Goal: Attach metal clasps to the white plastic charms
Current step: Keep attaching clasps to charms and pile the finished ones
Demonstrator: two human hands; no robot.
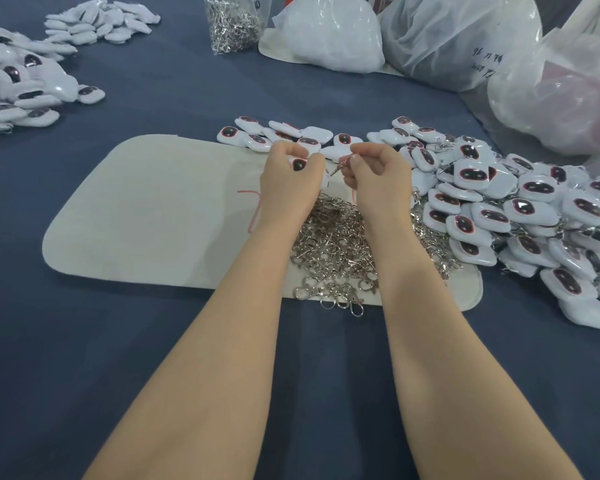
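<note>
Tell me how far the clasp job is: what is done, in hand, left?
Done, it seems: the right pile of charms, with clasps showing among them. In hand: the left hand holds one charm, the right hand pinches a clasp. Left: the charms behind the hands and the heap of loose clasps.

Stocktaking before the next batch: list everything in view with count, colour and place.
Tablecloth: one, dark blue, under everything.
Mat: one, cream, centre.
Loose clasps: uncounted heap, silver, on the mat under the hands.
Bag of clasps: one, clear, far edge.
Charms: many, white with dark faces, right of the mat and along its far edge.
Charm piles: two, white, far left.
Plastic bags: several, clear or white, far right.
Cord: one, pink, on the mat by the left wrist.
Left hand: grips one white charm.
Right hand: pinches one silver clasp.
</note>
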